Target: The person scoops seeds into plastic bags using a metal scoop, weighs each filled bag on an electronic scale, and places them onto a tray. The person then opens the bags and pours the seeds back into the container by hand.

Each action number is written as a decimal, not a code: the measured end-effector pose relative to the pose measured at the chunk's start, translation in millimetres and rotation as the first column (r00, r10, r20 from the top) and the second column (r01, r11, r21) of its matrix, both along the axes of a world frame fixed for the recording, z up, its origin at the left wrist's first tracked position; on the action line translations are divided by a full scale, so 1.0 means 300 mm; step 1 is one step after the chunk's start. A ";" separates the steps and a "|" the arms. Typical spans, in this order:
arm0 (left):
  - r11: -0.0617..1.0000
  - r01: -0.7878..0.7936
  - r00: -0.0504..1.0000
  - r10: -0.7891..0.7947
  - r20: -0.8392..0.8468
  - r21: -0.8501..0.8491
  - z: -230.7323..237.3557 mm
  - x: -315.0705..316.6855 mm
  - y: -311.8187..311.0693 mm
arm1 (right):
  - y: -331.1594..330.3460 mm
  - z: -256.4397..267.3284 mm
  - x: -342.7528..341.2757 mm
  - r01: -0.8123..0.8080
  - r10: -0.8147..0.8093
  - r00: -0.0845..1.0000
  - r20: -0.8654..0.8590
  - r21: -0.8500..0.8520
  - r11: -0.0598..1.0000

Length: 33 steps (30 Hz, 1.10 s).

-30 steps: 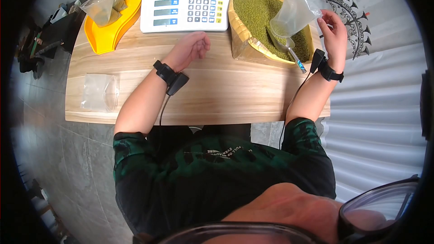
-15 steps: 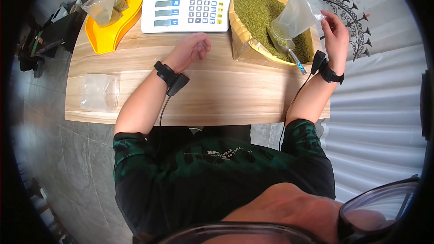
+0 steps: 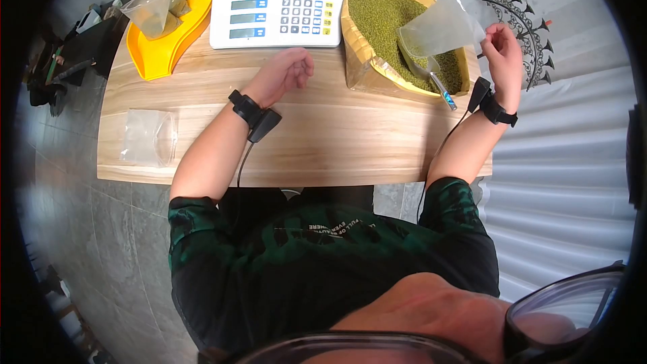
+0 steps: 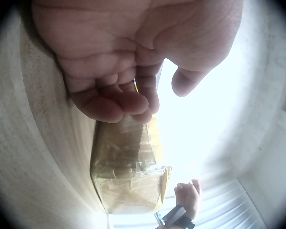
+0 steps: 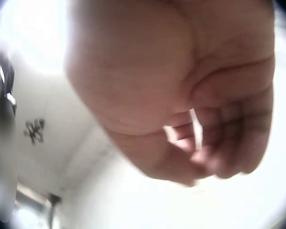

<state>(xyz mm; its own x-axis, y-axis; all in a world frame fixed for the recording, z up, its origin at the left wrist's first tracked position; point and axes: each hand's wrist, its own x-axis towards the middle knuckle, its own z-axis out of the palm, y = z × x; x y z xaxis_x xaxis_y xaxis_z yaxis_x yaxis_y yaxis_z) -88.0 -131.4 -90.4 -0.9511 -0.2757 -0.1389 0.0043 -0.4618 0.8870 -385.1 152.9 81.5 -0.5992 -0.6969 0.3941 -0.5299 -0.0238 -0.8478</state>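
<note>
My right hand [image 3: 504, 54] is beside the sack, its thumb and fingertips pinching the edge of a clear plastic bag [image 3: 441, 25]. The bag slants across the sack's right side, its lower end over a metal scoop [image 3: 435, 74] stuck in green beans [image 3: 381, 17]; mung beans, by their look. In the right wrist view the hand [image 5: 200, 95] is curled, thumb against fingers. My left hand [image 3: 286, 73] rests on the table in front of the scale [image 3: 276, 17], fingers loosely curled and holding nothing. The left wrist view shows that hand's palm [image 4: 138, 52] with bent fingers.
A yellow tray [image 3: 151, 57] at the back left bears several filled plastic bags [image 3: 151, 13]. A flat plastic bag [image 3: 145, 138] lies at the left of the wooden table [image 3: 323, 141]. The sack [image 3: 377, 77] stands at the right, by a white curtain [image 3: 552, 162].
My right hand has moved slightly right and down, tilting the plastic bag's upper end that way. The left hand stays in place.
</note>
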 end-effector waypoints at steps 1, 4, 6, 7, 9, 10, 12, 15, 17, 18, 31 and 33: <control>1.000 0.000 1.000 0.000 0.005 0.000 0.001 0.001 -0.001 | -0.002 -0.005 -0.013 0.023 -0.022 0.999 -0.029 0.024 0.999; 1.000 0.015 1.000 -0.015 -0.010 -0.007 0.000 0.001 -0.001 | -0.009 -0.005 -0.017 0.161 -0.145 0.965 -0.218 0.056 0.985; 1.000 0.014 1.000 -0.014 -0.012 -0.013 0.001 0.002 -0.003 | -0.015 -0.011 -0.042 0.139 -0.129 0.979 -0.157 0.049 0.989; 1.000 0.015 1.000 -0.016 -0.012 -0.017 0.000 0.003 -0.001 | -0.011 -0.017 -0.054 0.118 -0.114 0.989 -0.094 0.043 0.992; 1.000 0.015 1.000 -0.015 -0.010 -0.023 -0.001 0.001 -0.005 | -0.011 -0.028 -0.071 0.226 -0.209 0.962 -0.176 0.081 0.971; 1.000 0.015 1.000 -0.015 -0.006 -0.028 -0.002 0.001 -0.005 | -0.010 -0.032 -0.076 0.333 -0.296 0.919 -0.259 0.112 0.936; 1.000 0.016 1.000 -0.016 -0.010 -0.018 -0.002 0.002 -0.004 | -0.017 -0.032 -0.065 0.356 -0.315 0.881 -0.353 0.058 0.933; 1.000 0.021 1.000 -0.021 -0.017 -0.009 0.002 0.003 -0.004 | -0.028 -0.005 -0.006 0.407 -0.362 0.849 -0.386 0.038 0.913; 1.000 0.025 1.000 -0.025 -0.017 -0.009 0.001 0.003 -0.005 | -0.026 0.001 0.006 0.438 -0.393 0.860 -0.327 0.077 0.895; 1.000 0.031 0.999 -0.031 -0.026 -0.005 -0.002 0.002 -0.006 | -0.021 0.000 -0.001 0.437 -0.369 0.833 -0.412 0.083 0.895; 0.999 0.035 0.999 -0.035 -0.037 0.003 -0.002 0.008 -0.002 | -0.009 0.021 0.050 0.329 -0.356 0.931 -0.085 -0.231 0.915; 0.998 0.070 0.996 -0.070 -0.055 -0.006 0.001 0.015 -0.008 | -0.023 0.035 0.114 0.282 -0.301 0.954 -0.016 -0.306 0.909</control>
<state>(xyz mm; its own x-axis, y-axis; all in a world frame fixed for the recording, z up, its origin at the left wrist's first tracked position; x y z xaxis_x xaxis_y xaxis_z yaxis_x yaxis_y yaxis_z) -83.5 -133.6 -90.1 -0.9744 -0.2085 -0.0845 0.0213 -0.4591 0.8881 -350.9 146.0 92.0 -0.7259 -0.3401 0.5979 -0.6021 -0.1063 -0.7914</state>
